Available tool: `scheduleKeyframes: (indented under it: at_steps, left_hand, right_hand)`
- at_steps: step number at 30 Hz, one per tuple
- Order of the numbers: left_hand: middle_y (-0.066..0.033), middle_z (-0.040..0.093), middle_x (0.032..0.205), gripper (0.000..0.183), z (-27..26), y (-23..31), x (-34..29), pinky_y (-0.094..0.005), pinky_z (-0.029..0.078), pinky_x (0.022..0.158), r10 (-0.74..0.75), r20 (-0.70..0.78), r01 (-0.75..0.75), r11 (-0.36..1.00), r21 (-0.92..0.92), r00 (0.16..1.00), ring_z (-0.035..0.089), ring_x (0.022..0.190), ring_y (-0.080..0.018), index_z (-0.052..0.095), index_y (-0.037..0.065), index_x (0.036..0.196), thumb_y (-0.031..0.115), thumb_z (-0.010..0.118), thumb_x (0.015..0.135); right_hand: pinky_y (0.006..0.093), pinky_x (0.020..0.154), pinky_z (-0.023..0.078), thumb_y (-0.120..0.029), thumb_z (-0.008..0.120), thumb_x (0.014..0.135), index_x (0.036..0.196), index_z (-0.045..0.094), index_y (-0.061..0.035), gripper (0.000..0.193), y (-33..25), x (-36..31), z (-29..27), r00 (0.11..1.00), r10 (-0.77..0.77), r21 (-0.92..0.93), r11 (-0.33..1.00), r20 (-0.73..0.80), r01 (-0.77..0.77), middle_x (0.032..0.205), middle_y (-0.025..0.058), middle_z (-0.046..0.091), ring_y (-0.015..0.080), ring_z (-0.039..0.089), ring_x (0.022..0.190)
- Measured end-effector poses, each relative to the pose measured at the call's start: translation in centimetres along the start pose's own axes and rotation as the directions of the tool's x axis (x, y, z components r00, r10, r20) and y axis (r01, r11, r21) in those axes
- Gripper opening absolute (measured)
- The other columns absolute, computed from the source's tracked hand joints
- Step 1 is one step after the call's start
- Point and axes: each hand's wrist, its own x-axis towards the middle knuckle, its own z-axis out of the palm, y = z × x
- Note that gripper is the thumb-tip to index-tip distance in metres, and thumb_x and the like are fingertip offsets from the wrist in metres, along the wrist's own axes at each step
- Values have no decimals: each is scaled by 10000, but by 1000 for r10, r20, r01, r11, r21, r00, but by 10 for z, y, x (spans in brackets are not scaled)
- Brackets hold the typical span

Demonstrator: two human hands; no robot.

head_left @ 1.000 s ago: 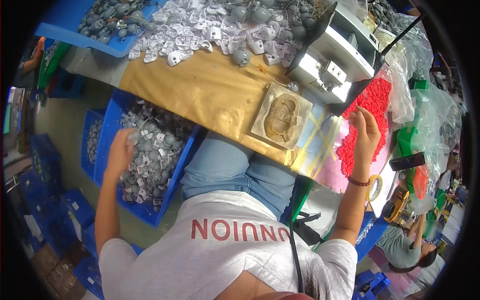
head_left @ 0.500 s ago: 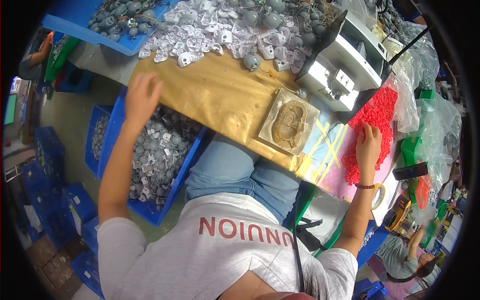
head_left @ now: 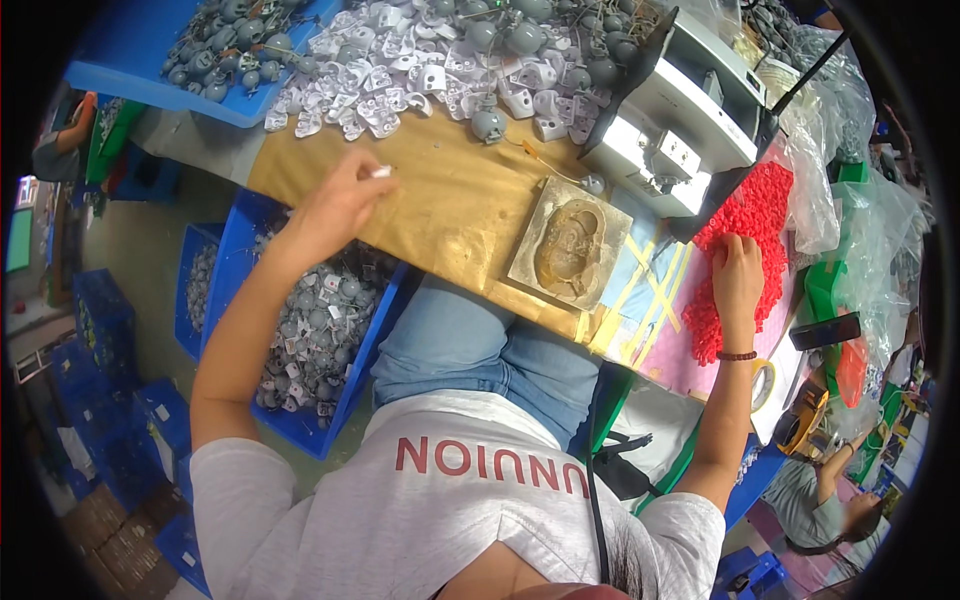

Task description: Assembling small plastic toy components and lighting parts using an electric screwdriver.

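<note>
My left hand point(head_left: 342, 200) hangs over the left part of the gold-covered table point(head_left: 440, 185), thumb and fingers pinching a small white plastic piece point(head_left: 381, 172). A heap of similar white plastic parts point(head_left: 380, 70) lies beyond it, mixed with grey round parts point(head_left: 489, 124). My right hand point(head_left: 738, 280) rests at the heap of small red pieces point(head_left: 762, 215), with its fingers drawn together and pointing down. Whatever is between those fingertips is hidden. Between my hands sits a square metal block with a hollowed shape point(head_left: 572, 245).
A white machine point(head_left: 690, 120) with a socket front stands behind the block. Blue bins point(head_left: 330, 435) of grey parts are at my left, and a blue tray point(head_left: 240, 112) is at the far left. A phone point(head_left: 825, 331) and a tape roll point(head_left: 762, 384) lie right. Another person point(head_left: 815, 510) sits far right.
My left hand has moved right and a little nearer, and a white plastic piece now shows in its fingers. My right hand stays at the red heap, its fingers drawn closer together.
</note>
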Motion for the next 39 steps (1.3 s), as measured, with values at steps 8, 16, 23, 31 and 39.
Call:
scheduleKeyframes:
  at_steps: [8, 16, 23, 31, 39]
  left_hand:
    - [-113, 629, 971, 244, 9, 22, 32, -347, 488, 861, -20, -50, 24, 997, 72, 999, 598, 936, -276, 675, 22, 1032, 22, 734, 795]
    - [-80, 678, 936, 150, 54, 141, 78, -355, 500, 834, 344, -115, -363, 875, -320, 932, 622, 934, -258, 670, 53, 903, 85, 763, 789]
    - [-69, 624, 1057, 235, 93, 145, 94, -376, 478, 871, 314, -85, -325, 923, -204, 945, 559, 1022, -284, 665, 60, 991, 88, 759, 778]
    - [-103, 565, 1213, 423, 67, 94, 100, -411, 409, 994, 173, -363, -203, 978, -46, 915, 506, 1130, -312, 644, 111, 1183, 99, 766, 778]
    - [-85, 618, 1168, 230, 58, 50, 121, -414, 386, 1026, 250, -326, -198, 963, 185, 912, 459, 1218, -327, 691, 89, 1039, 101, 733, 813]
  right_hand:
    - [449, 768, 507, -39, 613, 840, 952, 644, -26, 117, -3, 2, -4, 998, 67, 174, 982, 18, -70, 924, 178, 626, 369, 615, 880]
    - [451, 774, 506, -30, 614, 837, 934, 642, -15, 102, -6, 1, -4, 996, 55, 225, 974, -63, -40, 897, 177, 641, 364, 622, 877]
    - [303, 645, 503, 29, 652, 825, 992, 687, -23, 178, -44, 3, -54, 989, 136, 622, 780, -56, -72, 905, 96, 654, 183, 624, 707]
    - [352, 715, 507, 39, 694, 802, 1024, 680, -36, 235, -153, 2, -50, 965, -222, 809, 536, -140, 241, 931, 104, 639, 294, 613, 833]
    - [365, 781, 488, -53, 756, 723, 966, 660, -51, 261, -182, 9, -32, 834, -428, 509, 660, -348, 552, 978, 54, 656, 246, 600, 897]
